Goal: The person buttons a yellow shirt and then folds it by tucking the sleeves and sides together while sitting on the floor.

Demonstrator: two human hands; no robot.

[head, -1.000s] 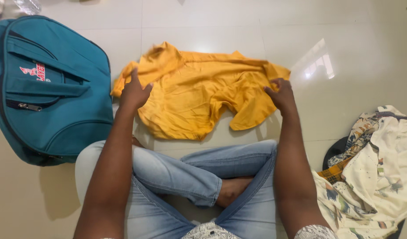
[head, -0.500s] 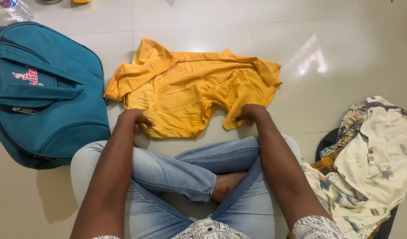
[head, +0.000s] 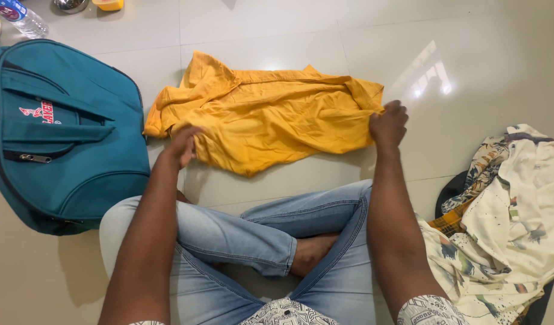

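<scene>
Both hands' fingers pinch the yellow shirt (head: 265, 120): left hand (head: 183, 144) beside the teal bag (head: 60, 132), right hand (head: 388, 125) over open floor (head: 469, 66) at right.

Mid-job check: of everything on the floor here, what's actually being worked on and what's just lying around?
In hand:
- yellow shirt, spread on the floor
- left hand gripping its near left edge
- right hand gripping its right end

Lying about:
- teal bag
- pile of printed clothes
- plastic bottle
- tiled floor
</scene>
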